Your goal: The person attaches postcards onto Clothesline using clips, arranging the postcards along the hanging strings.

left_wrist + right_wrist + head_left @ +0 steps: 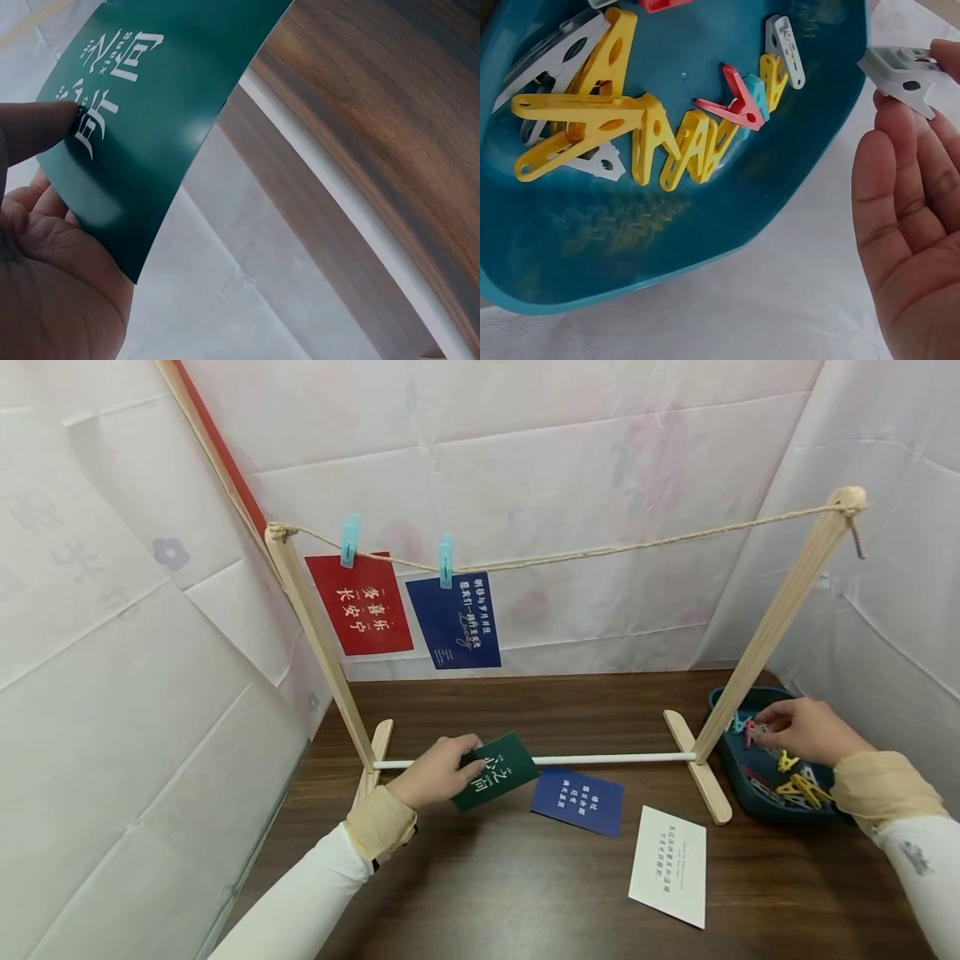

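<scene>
My left hand (437,771) pinches a green card (504,774) with white lettering by its left end, above the table near the stand's white bottom bar. In the left wrist view the thumb presses on the card's printed face, with other fingers behind it. Over the dark teal tray (697,247) at the right, my right hand (813,731) pinches a whitish-grey clothespin (901,71) between thumb and fingers. Several yellow clothespins (585,124), a red one (742,105) and some grey ones lie in the tray.
A twine line (600,556) spans the wooden stand (772,627). Light-blue clothespins hold a red card (360,610) and a blue card (453,627) on it. Another blue card (577,802) and a white card (670,866) lie on the table (517,893).
</scene>
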`<act>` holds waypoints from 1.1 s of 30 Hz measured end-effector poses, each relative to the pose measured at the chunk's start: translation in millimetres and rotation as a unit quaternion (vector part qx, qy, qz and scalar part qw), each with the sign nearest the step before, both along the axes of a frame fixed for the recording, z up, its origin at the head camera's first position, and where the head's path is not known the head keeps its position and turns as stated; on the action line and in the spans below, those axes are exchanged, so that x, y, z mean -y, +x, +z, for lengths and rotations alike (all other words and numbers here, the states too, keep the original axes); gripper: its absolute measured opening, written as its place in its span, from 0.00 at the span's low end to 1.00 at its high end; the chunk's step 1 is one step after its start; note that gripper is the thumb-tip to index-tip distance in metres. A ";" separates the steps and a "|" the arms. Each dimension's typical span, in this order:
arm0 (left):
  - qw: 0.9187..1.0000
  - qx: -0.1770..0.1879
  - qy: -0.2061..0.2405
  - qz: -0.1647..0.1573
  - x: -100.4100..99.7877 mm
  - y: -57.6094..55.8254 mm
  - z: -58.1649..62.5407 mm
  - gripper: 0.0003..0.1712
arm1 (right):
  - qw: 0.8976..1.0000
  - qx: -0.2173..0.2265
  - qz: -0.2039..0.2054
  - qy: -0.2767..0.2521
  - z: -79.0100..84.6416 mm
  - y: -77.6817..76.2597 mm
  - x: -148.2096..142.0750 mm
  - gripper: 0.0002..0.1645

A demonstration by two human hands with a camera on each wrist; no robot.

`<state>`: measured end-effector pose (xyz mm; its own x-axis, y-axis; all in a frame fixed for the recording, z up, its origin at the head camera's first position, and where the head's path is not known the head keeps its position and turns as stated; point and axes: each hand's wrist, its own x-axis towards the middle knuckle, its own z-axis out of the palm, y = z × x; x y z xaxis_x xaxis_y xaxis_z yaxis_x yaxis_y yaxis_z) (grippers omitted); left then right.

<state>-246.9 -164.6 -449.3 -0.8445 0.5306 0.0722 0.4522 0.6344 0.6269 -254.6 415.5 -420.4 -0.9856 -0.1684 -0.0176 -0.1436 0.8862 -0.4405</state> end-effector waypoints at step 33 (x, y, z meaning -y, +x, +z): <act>0.989 -0.055 0.132 0.039 -8.7 1.7 11.9 0.04 | 0.994 -0.102 -0.007 -0.030 24.5 28.1 21.5 0.20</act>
<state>-245.2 -155.9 -437.4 -0.8613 0.4150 0.2933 0.4834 0.4913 0.7245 -226.6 393.9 -395.9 -0.9698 -0.1501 0.1923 -0.2237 0.8614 -0.4560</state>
